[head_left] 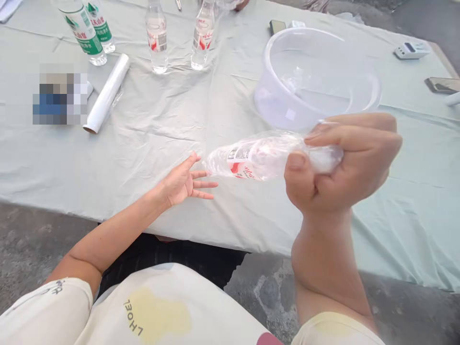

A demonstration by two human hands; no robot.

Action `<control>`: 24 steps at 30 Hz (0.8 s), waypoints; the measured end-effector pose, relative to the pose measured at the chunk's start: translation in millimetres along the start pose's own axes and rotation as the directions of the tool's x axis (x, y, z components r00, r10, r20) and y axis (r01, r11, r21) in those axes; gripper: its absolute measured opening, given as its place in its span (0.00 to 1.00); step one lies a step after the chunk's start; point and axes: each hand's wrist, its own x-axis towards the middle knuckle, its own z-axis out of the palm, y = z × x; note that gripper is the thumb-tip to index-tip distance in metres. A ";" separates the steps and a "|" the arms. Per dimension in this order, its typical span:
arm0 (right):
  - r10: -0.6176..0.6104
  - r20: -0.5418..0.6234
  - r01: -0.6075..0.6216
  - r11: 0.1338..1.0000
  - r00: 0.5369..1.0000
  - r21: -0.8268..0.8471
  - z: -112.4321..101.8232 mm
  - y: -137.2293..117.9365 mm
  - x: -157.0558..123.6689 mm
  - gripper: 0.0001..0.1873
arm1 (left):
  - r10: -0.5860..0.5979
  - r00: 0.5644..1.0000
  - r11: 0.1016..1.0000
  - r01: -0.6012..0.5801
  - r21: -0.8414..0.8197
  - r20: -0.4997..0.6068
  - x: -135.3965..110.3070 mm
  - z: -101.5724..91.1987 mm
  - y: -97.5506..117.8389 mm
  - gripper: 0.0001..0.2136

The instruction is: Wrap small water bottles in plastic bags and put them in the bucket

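Note:
My right hand [354, 163] is closed round one end of a clear plastic bottle with a red and white label [247, 160], held tilted nearly flat above the table. Clear plastic film [287, 141] seems to cover the bottle and bunches up whitish inside my fist. My left hand [183, 182] is open, palm up, its fingers spread near the bottle's far end. Whether those fingertips touch the bottle or film, I cannot tell. A roll of clear film [108, 93] lies to the left, beyond my left hand.
A translucent basin [262, 91] with crumpled clear plastic [298, 81] inside stands beyond my right hand. Upright are two green-labelled bottles [88, 45] and two red-labelled bottles [157, 40]. Phones [443, 85] and a small white device [411, 50] lie right on the cloth-covered table [172, 105].

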 end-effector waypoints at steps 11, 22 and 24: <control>-0.123 0.091 0.111 0.985 0.988 0.129 20.1 -8.5 -28.8 0.16 | 0.200 0.968 0.969 -0.173 -0.176 0.152 38.8 -2.5 11.8 0.17; 0.659 0.289 -0.719 0.651 0.694 0.242 73.5 17.7 11.9 0.18 | 0.579 0.810 0.808 -0.554 -0.203 0.093 51.7 -29.1 16.6 0.21; 0.645 0.305 -0.707 0.686 0.701 0.173 79.3 25.1 25.9 0.16 | 0.510 0.837 0.859 -0.508 -0.066 0.198 58.1 -37.1 13.2 0.21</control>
